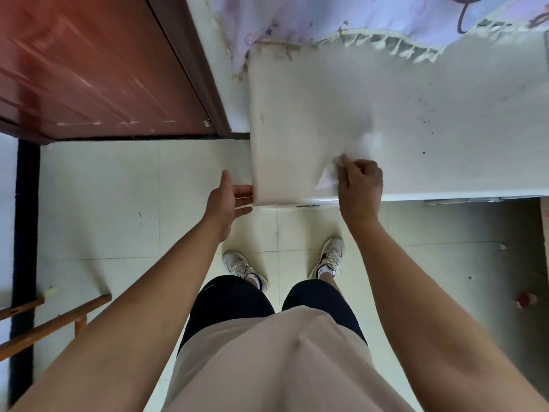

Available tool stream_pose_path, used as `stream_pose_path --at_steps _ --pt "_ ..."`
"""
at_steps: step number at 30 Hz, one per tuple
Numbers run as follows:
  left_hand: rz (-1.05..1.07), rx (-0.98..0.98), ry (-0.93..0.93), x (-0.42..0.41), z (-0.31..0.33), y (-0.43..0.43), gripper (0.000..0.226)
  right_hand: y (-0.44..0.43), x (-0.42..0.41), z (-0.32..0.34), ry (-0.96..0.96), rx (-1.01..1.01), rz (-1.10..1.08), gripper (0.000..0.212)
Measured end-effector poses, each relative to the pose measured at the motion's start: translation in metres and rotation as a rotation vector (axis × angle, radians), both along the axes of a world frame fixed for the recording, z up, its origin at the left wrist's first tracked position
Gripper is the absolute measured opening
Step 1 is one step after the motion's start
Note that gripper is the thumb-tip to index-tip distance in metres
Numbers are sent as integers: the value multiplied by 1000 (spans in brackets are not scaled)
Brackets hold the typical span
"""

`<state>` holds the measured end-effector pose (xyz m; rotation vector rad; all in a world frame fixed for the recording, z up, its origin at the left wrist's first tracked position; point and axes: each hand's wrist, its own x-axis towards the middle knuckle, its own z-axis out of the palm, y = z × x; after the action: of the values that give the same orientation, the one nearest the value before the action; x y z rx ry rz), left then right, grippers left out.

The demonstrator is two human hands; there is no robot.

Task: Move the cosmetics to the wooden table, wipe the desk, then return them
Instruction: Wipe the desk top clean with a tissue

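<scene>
At my far left, two wooden rails [53, 319] slant across the corner, standing on the pale tiled floor [118, 203]. Above them is a red-brown door [98, 69], blurred.

My left hand [228, 200] is released: palm turned inward, thumb up, fingers straight and reaching to the left end of the white surface [297, 114]. I cannot tell whether the fingertips touch that edge or stop just short of it. Below, my two pale sneakers [237, 264] stand on the tiles in front of the surface's near corner.

On the surface, close to its front edge, lies a white tissue [328, 178], partly smeared by motion blur. My right hand [361, 185] grasps it, fingers curled and knuckles up, pressing it down onto the top. The tissue pokes out to the left of my fingers.

Along the back of the surface hangs a lilac cloth [356, 16] with a ragged fringe and a dark outlined drawing; I can read no writing on it. To the right of my hand a few dark specks [424, 152] dot the white top. Far right, a small red thing [527, 299] lies on the floor, too blurred to identify.
</scene>
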<state>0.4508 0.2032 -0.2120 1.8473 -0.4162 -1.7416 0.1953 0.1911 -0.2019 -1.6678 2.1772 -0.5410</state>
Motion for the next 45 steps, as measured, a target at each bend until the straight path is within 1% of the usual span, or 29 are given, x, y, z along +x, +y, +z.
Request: stream_pose_path --at_steps 1,2,3,5,8,10,11,12,14,15,17,18,20,22,23,24,27,28,30,31,33,35,37,38,40,42,45 --pt "-15 -2 -5 2 -1 -1 70 12 1 -1 18 19 -128 31" --pt "-32 -6 -13 2 -2 -1 70 21 8 -2 43 48 -188 32" --pt "-48 -8 -20 4 -2 -1 69 28 20 -3 65 67 -185 33" --pt "-68 -14 -35 5 -1 -2 68 36 49 -2 66 74 -70 33" --pt "-78 -20 -55 4 2 -2 65 44 90 4 16 33 158 27" --pt "-73 -20 -79 1 6 1 64 49 101 10 36 -14 322 23" --pt "-63 -20 -98 -1 8 3 63 49 99 13 43 -61 359 22" --pt "-49 -22 -118 -4 9 4 62 47 92 14 37 -123 345 22" --pt "-12 -41 -173 -12 10 7 57 40 59 15 0 -208 181 26" --pt "18 -56 -209 -19 11 9 55 38 36 13 -23 -184 61 28" --pt "67 -85 -288 -31 11 12 52 38 -13 7 -34 -73 -159 30" --pt "70 -100 -331 -38 10 15 52 40 -32 3 -19 -21 -217 31" --pt "75 -117 -395 -49 8 20 47 44 -47 -4 4 54 -219 34" --pt "136 -103 -398 -56 7 24 44 46 -32 -10 -3 68 -136 37" --pt "172 -90 -397 -60 7 25 44 46 -18 -11 -8 69 -53 39" --pt "196 -77 -408 -62 8 25 44 47 -2 -12 -10 74 66 43" --pt "189 -42 -478 -66 16 24 49 48 34 -11 -48 135 533 55" --pt "185 -34 -504 -66 22 25 52 45 38 -9 -103 201 661 53" --pt "166 -45 -547 -64 35 32 58 37 36 -1 -188 347 834 42" --pt "137 -61 -597 -64 43 37 59 33 31 5 -206 376 859 37" --pt "36 -105 -786 -61 64 50 58 22 21 22 -221 356 791 34" --pt "-39 -193 -989 -54 92 68 50 7 16 48 -256 258 674 33" --pt "-98 -262 -1172 -40 118 87 46 -7 19 77 -298 127 608 33" --pt "-111 -265 -1268 -28 133 99 45 -11 27 97 -322 53 612 33" --pt "-112 -233 -1416 0 164 128 51 -11 49 135 -367 -67 669 35" --pt "-105 -186 -1500 28 198 161 57 0 81 168 -391 -148 725 35" --pt "-45 -123 -1616 71 250 246 61 54 153 216 -472 -212 811 36"
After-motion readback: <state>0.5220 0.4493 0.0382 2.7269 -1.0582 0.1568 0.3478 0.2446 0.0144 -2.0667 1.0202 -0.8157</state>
